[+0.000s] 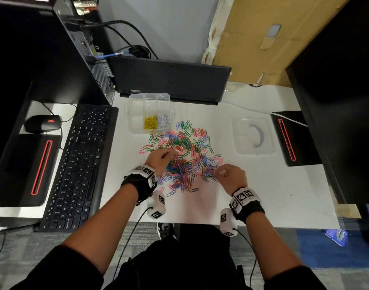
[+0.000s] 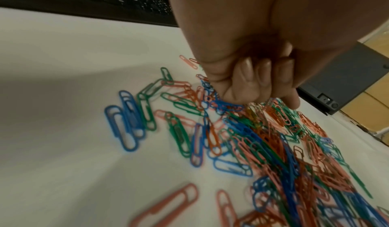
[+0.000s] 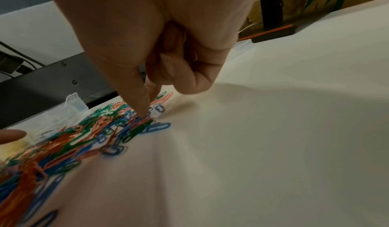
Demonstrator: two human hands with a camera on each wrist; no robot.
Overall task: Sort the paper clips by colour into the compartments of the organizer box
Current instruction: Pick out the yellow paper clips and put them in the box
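Nearest the person, both hands work the near edge of a loose heap of paper clips [image 1: 183,155] spread over the middle of the white tabletop [image 1: 263,195]. The left hand [image 1: 158,161], at about 8 o'clock of the heap, has its fingers [image 2: 248,84] curled in toward the palm with the tips down among blue, green, red and pink clips; whether it grips any clip cannot be told. The right hand [image 1: 229,176], at about 4 o'clock of the heap, is curled too: thumb and forefinger reach down to the clips at the heap's edge, and the folded fingers [image 3: 189,74] hold a yellow clip [image 1: 227,172] against the palm.

Beyond the heap, at 11 o'clock, stands the clear organizer box [image 1: 133,122], with yellow clips [image 1: 151,122] in one near compartment and white clips [image 1: 164,120] in the one just right of it. At 3 o'clock lies a clear lid [image 1: 252,136]. A black keyboard [image 1: 79,164] lies at 9 o'clock, and a dark laptop [image 1: 171,78] stands behind the box.
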